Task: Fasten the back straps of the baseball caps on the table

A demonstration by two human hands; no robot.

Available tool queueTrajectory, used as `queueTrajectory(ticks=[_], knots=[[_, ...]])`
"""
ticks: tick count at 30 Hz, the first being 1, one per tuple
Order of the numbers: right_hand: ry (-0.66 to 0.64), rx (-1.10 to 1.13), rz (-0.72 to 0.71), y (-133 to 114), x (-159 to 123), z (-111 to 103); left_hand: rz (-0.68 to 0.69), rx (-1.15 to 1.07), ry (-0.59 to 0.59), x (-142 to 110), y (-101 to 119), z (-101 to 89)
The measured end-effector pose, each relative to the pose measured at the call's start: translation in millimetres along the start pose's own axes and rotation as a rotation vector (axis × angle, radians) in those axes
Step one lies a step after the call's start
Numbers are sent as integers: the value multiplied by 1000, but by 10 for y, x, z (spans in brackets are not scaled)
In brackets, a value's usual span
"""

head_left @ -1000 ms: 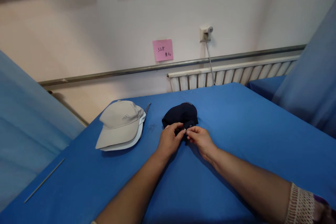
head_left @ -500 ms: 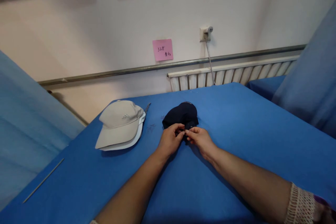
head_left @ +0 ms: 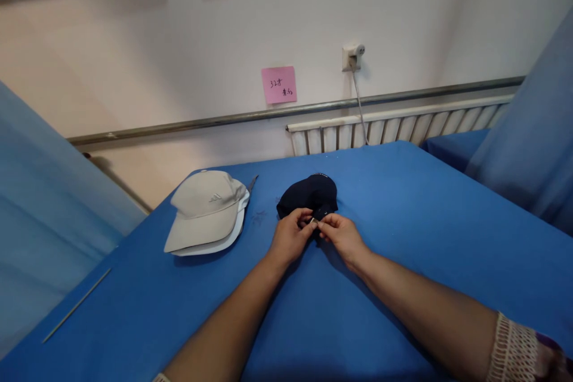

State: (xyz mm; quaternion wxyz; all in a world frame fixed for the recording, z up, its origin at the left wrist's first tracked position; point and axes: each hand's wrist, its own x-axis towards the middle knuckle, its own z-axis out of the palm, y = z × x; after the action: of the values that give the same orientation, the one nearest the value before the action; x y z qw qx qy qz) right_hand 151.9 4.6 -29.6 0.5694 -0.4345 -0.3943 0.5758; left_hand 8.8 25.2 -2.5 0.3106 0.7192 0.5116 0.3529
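Note:
A black cap (head_left: 307, 194) lies on the blue-covered table (head_left: 403, 203), its strap side turned toward me. My left hand (head_left: 292, 233) pinches the near edge of the cap at its strap, thumb and fingers closed. From the right, my right hand (head_left: 344, 240) pinches the same strap, its fingertips almost touching the left thumb. A small shiny bit, perhaps the buckle, shows between the fingertips. Much of the strap is hidden by my fingers. To the left sits a light grey cap (head_left: 203, 197), stacked on a white one (head_left: 219, 246).
A thin stick (head_left: 76, 305) lies near the table's left edge. Blue curtains (head_left: 36, 221) hang on both sides. Behind the table are a radiator (head_left: 349, 134), a metal pipe (head_left: 201, 122), a plugged-in socket (head_left: 350, 59) and a pink note (head_left: 279, 85) on the wall.
My fingers have shifted slightly at the strap, and a small shiny bit now shows between them. The black cap stays in place.

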Motion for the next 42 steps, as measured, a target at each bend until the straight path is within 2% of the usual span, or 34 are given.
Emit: queueTrajectory(ticks=[7, 15, 19, 23, 26, 29, 34, 42], knots=[[-17, -27, -13, -34, -22, -2, -48, 28, 43, -8, 107, -20], [8, -62, -44, 0, -3, -18, -38, -5, 19, -18, 108, -10], [29, -64, -68, 33, 26, -24, 4, 3, -34, -40, 121, -9], [-28, -58, -92, 36, 42, -15, 24, 61, -27, -40, 115, -25], [-70, -98, -117, 47, 44, -12, 61, 183, 5, -28, 122, -61], [-67, -178, -174, 59, 53, -41, 114, 348, 45, -22, 143, -115], [127, -455, -361, 9, 108, -153, 167, 422, 66, -10, 145, -204], [-61, -679, -488, -16, 195, -194, 165, 352, 16, 4, 108, -202]])
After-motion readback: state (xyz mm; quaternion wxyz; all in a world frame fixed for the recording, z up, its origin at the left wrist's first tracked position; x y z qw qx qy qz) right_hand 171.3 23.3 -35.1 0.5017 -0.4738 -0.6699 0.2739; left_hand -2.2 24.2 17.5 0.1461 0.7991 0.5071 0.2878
